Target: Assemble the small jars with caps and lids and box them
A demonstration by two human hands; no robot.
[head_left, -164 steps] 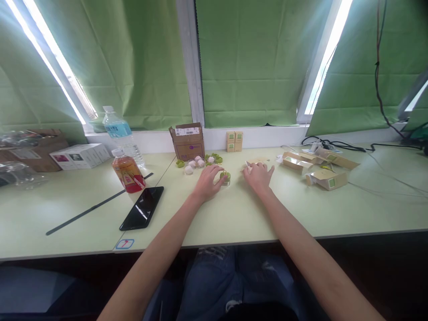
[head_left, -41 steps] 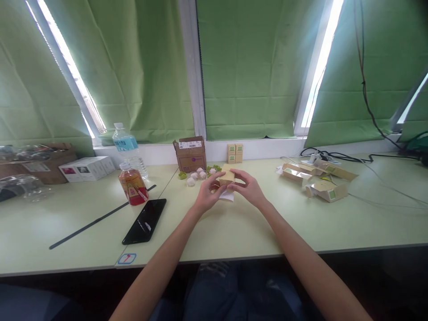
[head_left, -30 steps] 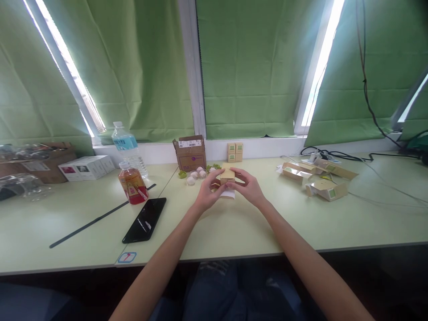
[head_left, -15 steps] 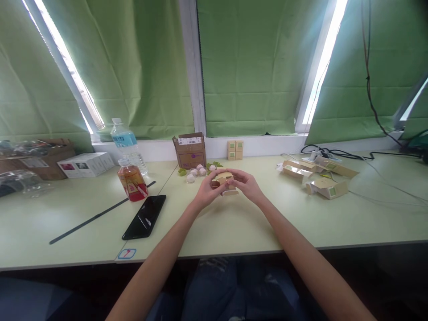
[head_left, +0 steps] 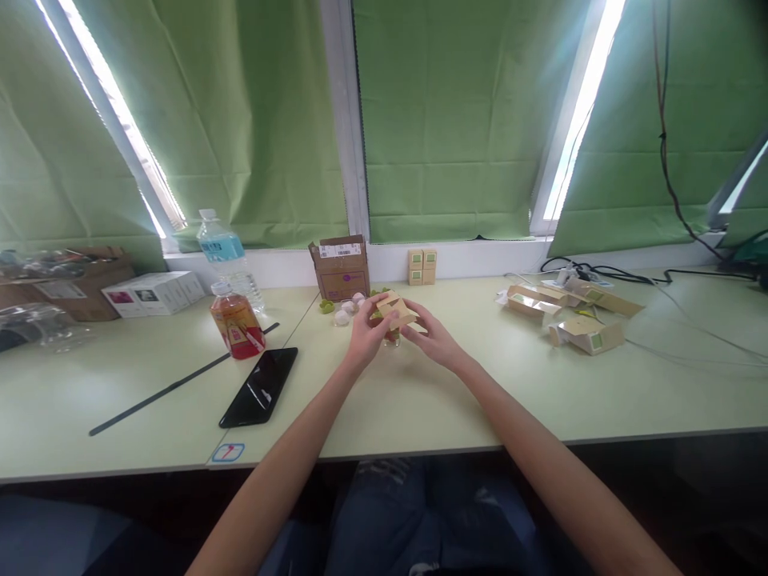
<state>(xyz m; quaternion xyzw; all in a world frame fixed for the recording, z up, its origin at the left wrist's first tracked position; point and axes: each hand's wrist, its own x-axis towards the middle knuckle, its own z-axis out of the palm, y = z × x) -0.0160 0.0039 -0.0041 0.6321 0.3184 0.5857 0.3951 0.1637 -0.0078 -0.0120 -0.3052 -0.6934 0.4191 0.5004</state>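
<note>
A small tan cardboard box (head_left: 397,306) with loose flaps is between my hands, raised a little above the table. My left hand (head_left: 366,330) is closed on its left side, thumb at the front. On the right side, the fingers of my right hand (head_left: 438,339) grip the box near a flap. Just under it shows a small clear item with red and green in it (head_left: 392,338); I cannot tell whether it touches the box. Several whitish-pink balls (head_left: 342,318) and a green leafy piece (head_left: 326,306) lie behind my left hand.
An upright brown carton (head_left: 343,280) and small stacked boxes (head_left: 416,277) stand by the wall. Opened boxes (head_left: 591,336) lie to the right, near cables. On the left are a phone (head_left: 259,388), a red drink bottle (head_left: 237,324), a water bottle (head_left: 231,260) and a dark strip (head_left: 162,396).
The small box has been lifted and tilted, and its flaps sit differently. A clear item with red and green now shows beneath it. Both hands have shifted slightly with the box.
</note>
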